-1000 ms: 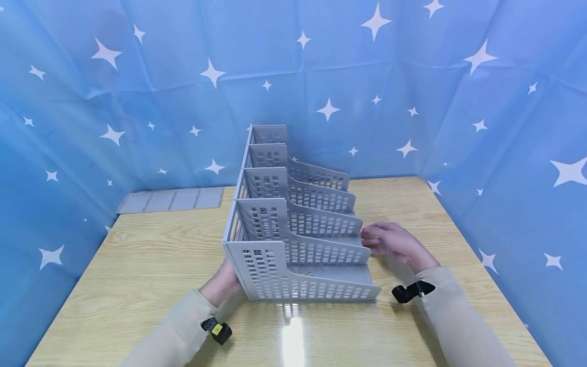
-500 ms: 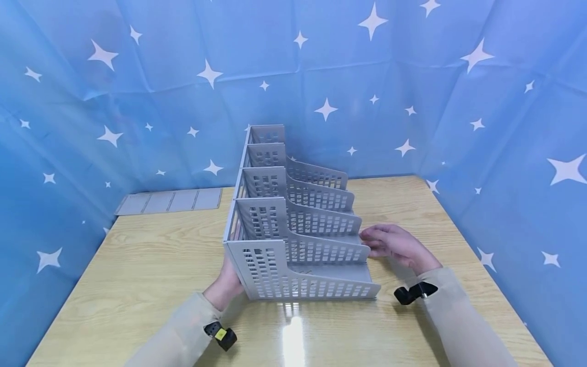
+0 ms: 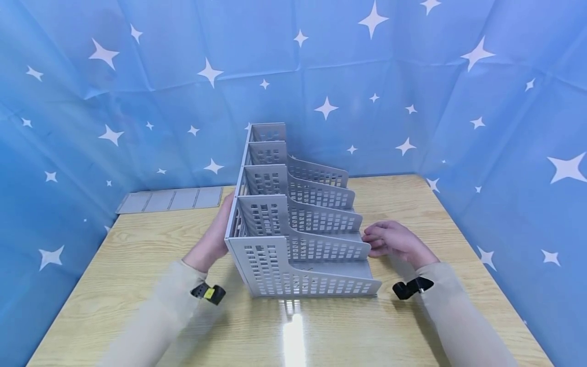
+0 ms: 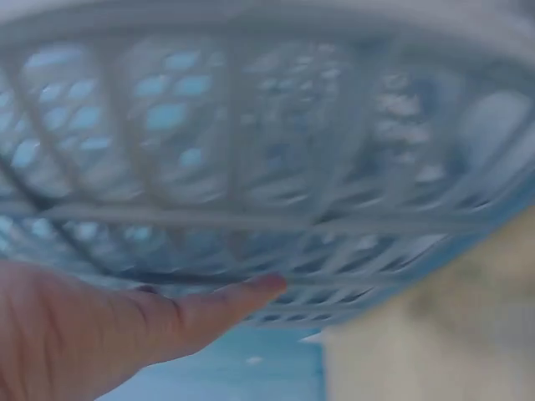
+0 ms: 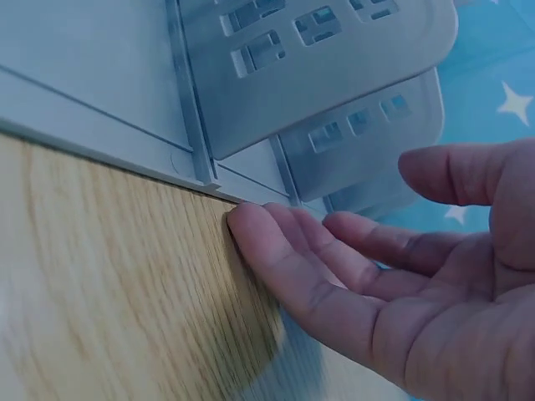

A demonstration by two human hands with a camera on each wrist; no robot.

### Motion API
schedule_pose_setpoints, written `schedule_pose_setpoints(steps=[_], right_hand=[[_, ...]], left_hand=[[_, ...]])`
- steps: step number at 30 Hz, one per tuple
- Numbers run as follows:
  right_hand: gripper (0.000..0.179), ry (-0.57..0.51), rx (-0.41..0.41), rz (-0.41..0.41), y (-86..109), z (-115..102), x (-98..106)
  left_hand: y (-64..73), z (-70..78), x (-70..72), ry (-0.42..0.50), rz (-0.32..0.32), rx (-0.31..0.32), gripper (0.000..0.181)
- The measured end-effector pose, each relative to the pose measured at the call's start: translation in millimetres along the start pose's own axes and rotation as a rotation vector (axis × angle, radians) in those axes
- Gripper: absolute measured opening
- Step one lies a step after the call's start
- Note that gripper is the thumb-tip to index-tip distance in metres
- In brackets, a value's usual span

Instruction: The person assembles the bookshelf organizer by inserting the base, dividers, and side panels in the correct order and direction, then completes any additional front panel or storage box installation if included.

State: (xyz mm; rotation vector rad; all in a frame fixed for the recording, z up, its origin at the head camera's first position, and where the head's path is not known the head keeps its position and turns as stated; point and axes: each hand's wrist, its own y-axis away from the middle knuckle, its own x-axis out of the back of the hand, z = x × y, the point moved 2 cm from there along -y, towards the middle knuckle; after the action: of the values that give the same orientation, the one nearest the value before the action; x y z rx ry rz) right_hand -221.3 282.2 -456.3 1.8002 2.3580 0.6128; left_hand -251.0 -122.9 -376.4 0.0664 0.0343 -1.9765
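A grey file rack [image 3: 270, 275] stands on the table, its tall lattice back to the left and its low sloping dividers reaching right. My left hand [image 3: 214, 234] is against the outside of the tall back, fingers partly hidden behind it. In the left wrist view a straight digit of that hand [image 4: 142, 326] lies along the lattice. On the other side, my right hand [image 3: 396, 242] is at the rack's low front edge. Its fingertips [image 5: 251, 221] meet the base edge just above the tabletop, with the thumb held apart, in the right wrist view.
A flat grey panel [image 3: 170, 200] marked into several sections lies at the table's back left. The wooden table [image 3: 137, 255] is bordered at the back and both sides by a blue star-patterned curtain [image 3: 293, 61].
My left hand has moved from the near lower end of the rack's back, up and farther along it. The right hand and the rack have stayed nearly in place.
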Motion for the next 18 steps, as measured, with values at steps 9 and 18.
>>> schedule_pose_setpoints(steps=[9,18], right_hand=[[0.05,0.052,-0.025,0.012,-4.1,-0.5,-2.7],[0.049,0.054,-0.024,0.008,-3.6,-1.7,-3.6]], left_hand=[[-14.8,20.3,7.7,0.05,-0.085,0.153,0.077],[-26.2,36.5,4.0,-0.039,-0.089,0.111,0.073]])
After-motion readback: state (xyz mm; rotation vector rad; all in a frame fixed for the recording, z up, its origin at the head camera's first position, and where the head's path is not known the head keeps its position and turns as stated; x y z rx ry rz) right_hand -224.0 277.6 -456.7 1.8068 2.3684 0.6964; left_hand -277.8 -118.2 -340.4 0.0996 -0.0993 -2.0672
